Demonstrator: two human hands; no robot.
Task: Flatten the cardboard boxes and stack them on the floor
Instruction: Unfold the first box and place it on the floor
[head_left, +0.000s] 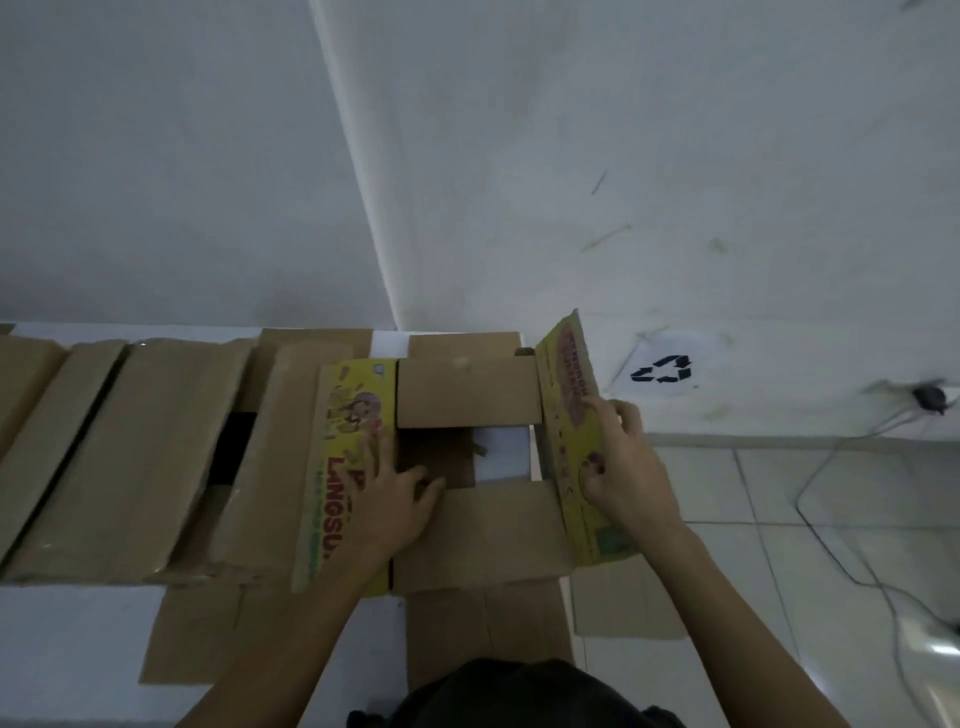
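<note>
A cardboard box with yellow printed flaps sits on the floor at the foot of a white wall, its top open so the pale floor shows through the gap in the middle. The left hand lies flat, fingers spread, pressing the left yellow flap down, with the fingertips reaching over the edge of the opening; it clamps nothing. The right hand grips the right yellow flap, thumb on the inner printed face and fingers curled over its outer edge, and that flap stands tilted up and outward. The far plain flap and the near plain flap lie roughly level, leaving a small square gap between them. Just to the left, touching or overlapping the box, a spread of flattened brown cardboard runs along the wall to the frame's left edge, so that side is crowded. More flat brown sheets lie under and in front of the box, toward the person. To the right, white floor tiles are open, crossed only by a thin cable. A black recycling mark is on the wall beside the raised flap.
</note>
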